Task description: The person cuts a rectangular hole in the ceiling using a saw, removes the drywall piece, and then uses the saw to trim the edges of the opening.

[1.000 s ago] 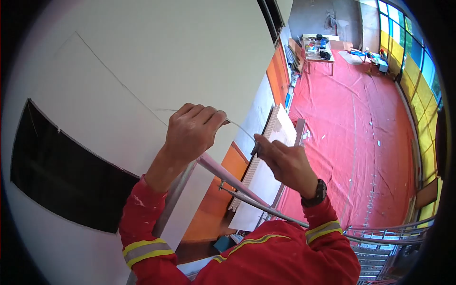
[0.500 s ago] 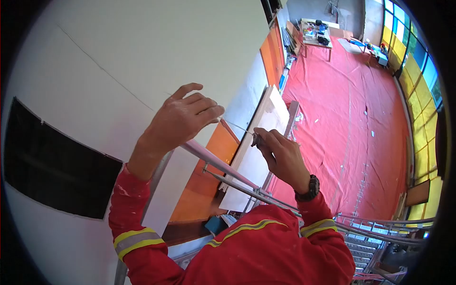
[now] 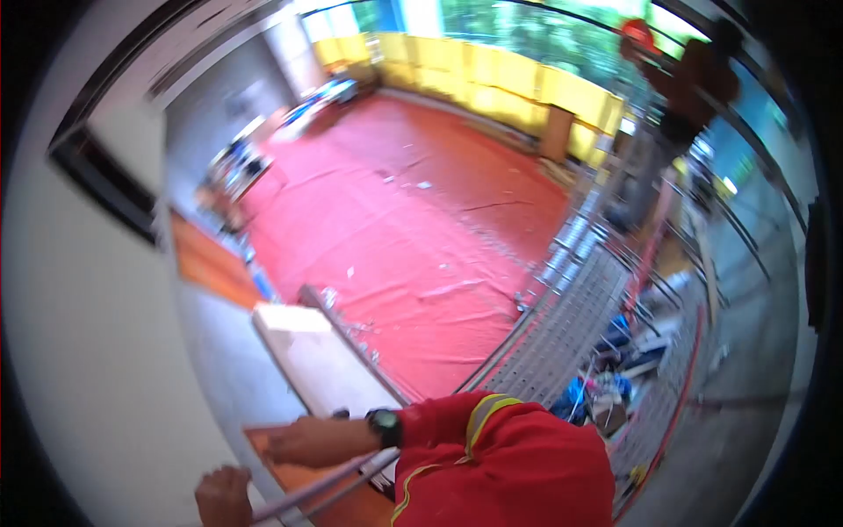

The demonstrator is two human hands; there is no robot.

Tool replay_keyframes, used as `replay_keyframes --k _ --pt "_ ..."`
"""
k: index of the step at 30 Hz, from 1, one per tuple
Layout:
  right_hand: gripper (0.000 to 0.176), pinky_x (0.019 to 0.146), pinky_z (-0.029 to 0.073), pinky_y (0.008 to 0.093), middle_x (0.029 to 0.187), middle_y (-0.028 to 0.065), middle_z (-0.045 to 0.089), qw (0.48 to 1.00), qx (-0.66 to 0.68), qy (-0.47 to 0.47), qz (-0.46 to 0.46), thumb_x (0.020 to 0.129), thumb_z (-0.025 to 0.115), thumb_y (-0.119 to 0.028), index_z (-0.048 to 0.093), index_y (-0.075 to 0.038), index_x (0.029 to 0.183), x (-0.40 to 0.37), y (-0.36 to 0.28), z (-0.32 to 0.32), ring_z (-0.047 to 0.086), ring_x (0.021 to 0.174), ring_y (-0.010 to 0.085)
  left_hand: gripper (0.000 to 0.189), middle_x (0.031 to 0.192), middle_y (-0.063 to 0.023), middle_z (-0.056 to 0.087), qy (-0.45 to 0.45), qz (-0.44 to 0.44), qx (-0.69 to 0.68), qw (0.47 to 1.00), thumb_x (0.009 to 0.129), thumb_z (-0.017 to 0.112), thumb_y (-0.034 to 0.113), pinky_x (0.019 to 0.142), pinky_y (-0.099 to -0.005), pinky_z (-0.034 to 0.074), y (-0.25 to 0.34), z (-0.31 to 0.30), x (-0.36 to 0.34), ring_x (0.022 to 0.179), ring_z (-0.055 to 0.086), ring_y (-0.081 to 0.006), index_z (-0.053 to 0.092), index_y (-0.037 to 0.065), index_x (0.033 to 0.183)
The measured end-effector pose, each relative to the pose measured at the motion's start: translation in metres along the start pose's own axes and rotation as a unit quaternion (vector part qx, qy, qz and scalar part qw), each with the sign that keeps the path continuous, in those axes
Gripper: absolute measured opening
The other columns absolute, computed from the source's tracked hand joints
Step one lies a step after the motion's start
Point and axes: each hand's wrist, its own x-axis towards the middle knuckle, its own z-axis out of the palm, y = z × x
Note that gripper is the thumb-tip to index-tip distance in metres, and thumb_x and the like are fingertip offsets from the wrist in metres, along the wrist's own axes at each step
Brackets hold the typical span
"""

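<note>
At the bottom left, my left hand (image 3: 224,494) has its fingers curled in, close to the wall and the end of a pinkish rail (image 3: 303,494). Whatever it may hold is too blurred to name. To its right is my right hand (image 3: 303,442), closed and reaching left, with a dark watch (image 3: 384,428) on the wrist. Its fingertips are smeared, and what is in them cannot be made out. An orange panel (image 3: 347,508) lies below this hand, and a pale board (image 3: 338,356) stands beyond it. No line shows between the hands now.
Red sheeting (image 3: 395,246) covers the floor below. A perforated scaffold platform (image 3: 562,325) runs along the right, beside a pile of mixed materials (image 3: 610,395). Another person (image 3: 689,92) is up at the right, near a red helmet (image 3: 638,33). A cluttered table (image 3: 241,171) stands far left.
My view has swung right, bringing the platform and another person into sight. Both hands now appear lower and farther left. The thin line seen between them earlier is no longer visible.
</note>
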Motion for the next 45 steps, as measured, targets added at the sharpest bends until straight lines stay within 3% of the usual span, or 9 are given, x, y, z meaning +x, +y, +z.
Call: replay_keyframes --k 2,7,13,16,22,28,35,39,45 --pt "0.015 0.069 0.051 0.0462 0.091 0.0164 0.061 1.000 -0.002 0.022 -0.014 0.087 0.055 -0.006 0.059 0.000 0.100 -0.013 -0.026 -0.010 0.064 0.080 0.0370 0.022 0.084 -0.0110 0.063 -0.065 0.021 -0.011 0.998 0.084 0.056 0.000 0.066 -0.0411 0.052 0.042 -0.042 0.028 0.075 0.064 -0.0292 0.064 0.012 0.100" --pt "0.014 0.073 0.050 0.0466 0.089 0.0183 0.062 1.000 -0.016 -0.015 -0.006 0.086 0.055 -0.007 0.058 0.002 0.095 -0.041 -0.033 -0.012 0.063 0.083 0.0381 0.016 0.081 -0.0099 0.062 -0.054 0.091 -0.080 0.991 0.084 0.056 0.001 0.064 -0.0425 0.051 0.046 -0.031 0.041 0.072 0.063 -0.0303 0.064 0.010 0.094" --pt "0.022 0.069 0.051 0.0452 0.100 0.0178 0.062 0.996 -0.062 0.032 0.049 0.088 0.056 -0.005 0.054 0.001 0.108 -0.048 -0.042 -0.004 0.065 0.085 0.0358 0.007 0.081 -0.0101 0.062 0.013 0.085 -0.053 0.995 0.090 0.061 0.010 0.064 -0.0428 0.051 0.048 -0.045 0.036 0.071 0.063 -0.0310 0.063 0.008 0.096" --pt "0.021 0.072 0.051 0.0469 0.095 0.0177 0.065 0.992 -0.023 0.102 0.065 0.092 0.054 -0.006 0.058 0.000 0.111 -0.050 -0.049 0.007 0.065 0.086 0.0366 0.007 0.080 -0.0100 0.062 0.034 0.075 -0.013 0.996 0.091 0.062 0.013 0.065 -0.0418 0.051 0.044 -0.061 0.023 0.072 0.062 -0.0308 0.063 0.008 0.095" --pt "0.021 0.072 0.052 0.0465 0.092 0.0182 0.066 0.989 -0.031 0.106 0.102 0.094 0.051 -0.006 0.058 -0.001 0.112 -0.048 -0.071 0.018 0.066 0.087 0.0371 0.009 0.080 -0.0088 0.061 0.012 0.047 0.015 0.999 0.092 0.061 0.018 0.067 -0.0417 0.050 0.025 -0.063 -0.008 0.073 0.062 -0.0299 0.061 0.009 0.088" --pt "0.025 0.074 0.053 0.0452 0.099 0.0178 0.066 0.978 -0.077 0.074 0.181 0.098 0.050 -0.011 0.056 -0.002 0.120 -0.059 -0.077 0.037 0.067 0.088 0.0360 0.016 0.076 -0.0090 0.058 0.068 0.100 0.007 0.993 0.091 0.063 0.021 0.064 -0.0427 0.047 0.033 -0.053 -0.005 0.069 0.060 -0.0305 0.057 0.010 0.081" --pt "0.020 0.070 0.052 0.0464 0.093 0.0153 0.062 0.943 -0.202 0.240 0.115 0.097 0.053 -0.019 0.055 -0.005 0.112 -0.062 -0.099 0.048 0.065 0.081 0.0361 0.016 0.075 -0.0069 0.058 0.102 0.128 0.006 0.986 0.088 0.065 0.021 0.062 -0.0422 0.046 0.066 -0.053 0.000 0.068 0.060 -0.0289 0.057 0.011 0.079" --pt "0.015 0.065 0.050 0.0448 0.091 0.0135 0.060 0.961 -0.149 0.188 0.135 0.099 0.053 -0.018 0.054 -0.007 0.108 -0.059 -0.121 0.042 0.064 0.075 0.0328 0.015 0.075 -0.0064 0.059 0.122 0.138 0.000 0.983 0.088 0.066 0.022 0.061 -0.0423 0.045 0.084 -0.055 -0.004 0.068 0.060 -0.0284 0.058 0.012 0.080" --pt "0.014 0.060 0.049 0.0441 0.082 0.0119 0.062 0.955 -0.164 0.230 0.089 0.098 0.054 -0.017 0.057 -0.005 0.101 -0.059 -0.139 0.047 0.064 0.069 0.0323 0.016 0.068 -0.0077 0.058 0.141 0.150 -0.065 0.976 0.088 0.067 0.023 0.059 -0.0443 0.045 0.093 -0.065 -0.015 0.063 0.059 -0.0311 0.058 0.012 0.080"
